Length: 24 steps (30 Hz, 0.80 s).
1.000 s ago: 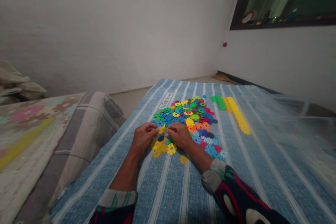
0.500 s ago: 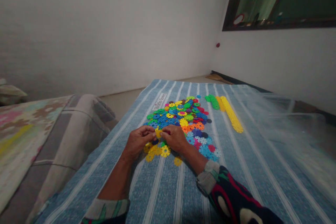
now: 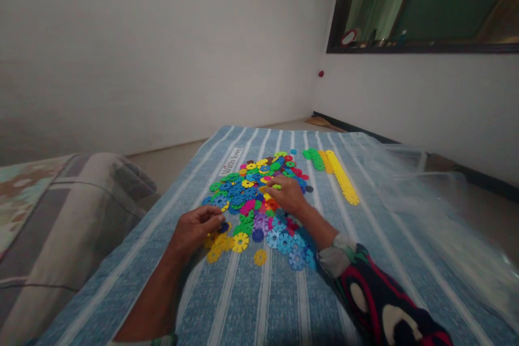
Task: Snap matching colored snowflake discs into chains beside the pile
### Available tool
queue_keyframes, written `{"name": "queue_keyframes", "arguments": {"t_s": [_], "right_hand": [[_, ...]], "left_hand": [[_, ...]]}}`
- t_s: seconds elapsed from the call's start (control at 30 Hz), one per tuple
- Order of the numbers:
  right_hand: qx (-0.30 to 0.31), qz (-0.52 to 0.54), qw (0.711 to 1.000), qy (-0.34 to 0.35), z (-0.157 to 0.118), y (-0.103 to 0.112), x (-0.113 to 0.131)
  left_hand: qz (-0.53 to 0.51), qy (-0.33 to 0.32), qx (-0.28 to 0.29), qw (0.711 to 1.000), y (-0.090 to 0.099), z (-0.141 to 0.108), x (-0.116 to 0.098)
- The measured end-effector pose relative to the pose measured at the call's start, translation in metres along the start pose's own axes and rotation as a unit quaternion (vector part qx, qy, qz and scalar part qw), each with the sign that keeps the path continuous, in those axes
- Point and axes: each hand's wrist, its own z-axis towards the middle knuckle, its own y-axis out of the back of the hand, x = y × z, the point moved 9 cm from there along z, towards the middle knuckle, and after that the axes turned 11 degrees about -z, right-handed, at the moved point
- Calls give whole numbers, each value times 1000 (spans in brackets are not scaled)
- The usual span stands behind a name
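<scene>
Left hand [image 3: 197, 228] and right hand [image 3: 287, 194] at a pile of notched plastic discs [image 3: 239, 190].
Both have fingers bent, the left beside loose yellow discs [image 3: 222, 242], the right over the pile's middle; whether either grips one, I cannot tell. A low right sleeve [image 3: 338, 255] could drag the light-blue discs [image 3: 286, 241] nearby; a careless swing could break up the yellow row [image 3: 341, 177] on the cloth-covered worktop [image 3: 243, 303].

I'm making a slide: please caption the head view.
Left hand and right hand at a spread of multicolored notched discs on a striped blue cloth.
</scene>
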Motion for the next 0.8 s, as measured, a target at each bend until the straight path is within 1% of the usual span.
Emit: {"name": "queue_keyframes", "arguments": {"t_s": [0.07, 0.1, 0.17, 0.23, 0.33, 0.4, 0.5, 0.63, 0.8], "right_hand": [[3, -114, 992, -48, 8, 26, -46], [22, -176, 981, -81, 11, 38, -72], [66, -292, 943, -146, 12, 59, -123], [76, -324, 927, -173, 11, 79, -160], [90, -352, 912, -193, 10, 96, -197], [100, -365, 904, -199, 9, 100, -212], [117, -377, 897, -199, 10, 99, -226], [140, -385, 892, -189, 14, 93, -235], [157, -393, 887, -185, 17, 90, -242]], "left_hand": [[22, -11, -15, 1000, 4, 2, -2], [34, -15, -18, 999, 5, 3, -3], [58, -20, -18, 998, 5, 5, -2], [80, -24, -15, 996, 6, 6, -1], [116, -32, -14, 993, 8, 8, 0], [138, -42, -28, 989, 14, 8, -2], [160, -50, -56, 984, 22, 9, -4], [169, -39, -59, 983, 26, 12, 0], [180, -35, -54, 981, 26, 13, 3]]}}
